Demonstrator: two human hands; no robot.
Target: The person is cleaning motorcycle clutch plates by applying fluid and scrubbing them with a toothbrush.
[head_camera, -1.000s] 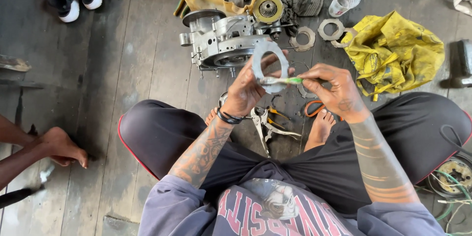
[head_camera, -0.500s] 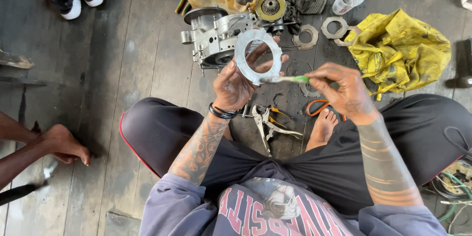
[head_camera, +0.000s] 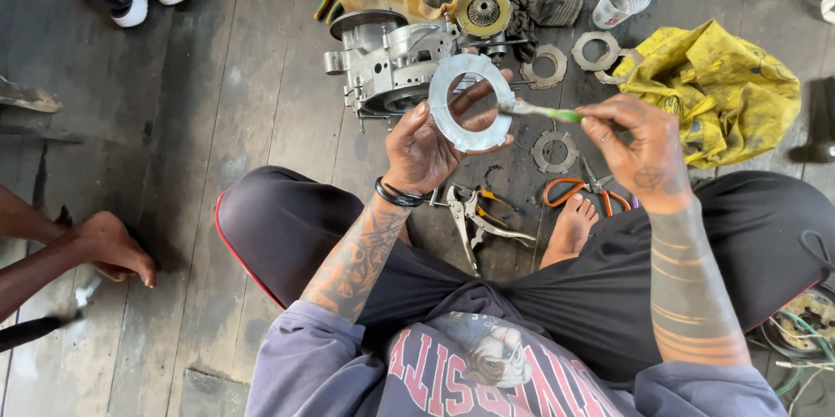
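Dark plank floor, engine case [head_camera: 391, 65] just beyond my hands. Item 1: flat metal ring [head_camera: 471, 101], pinched upright in my left hand [head_camera: 426, 152]. Item 2: green-handled brush [head_camera: 539, 111], gripped by my right hand [head_camera: 639, 152], long axis level, tip pointing left onto the ring's right rim.

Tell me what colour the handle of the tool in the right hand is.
Green: the tool in the right hand has a green handle, seen in the head view.

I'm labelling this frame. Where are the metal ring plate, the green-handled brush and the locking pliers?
metal ring plate [head_camera: 445, 121]: head view, lower left of its flat band.
green-handled brush [head_camera: 548, 112]: head view, mid-handle.
locking pliers [head_camera: 464, 219]: head view, on the handles near the jaws.
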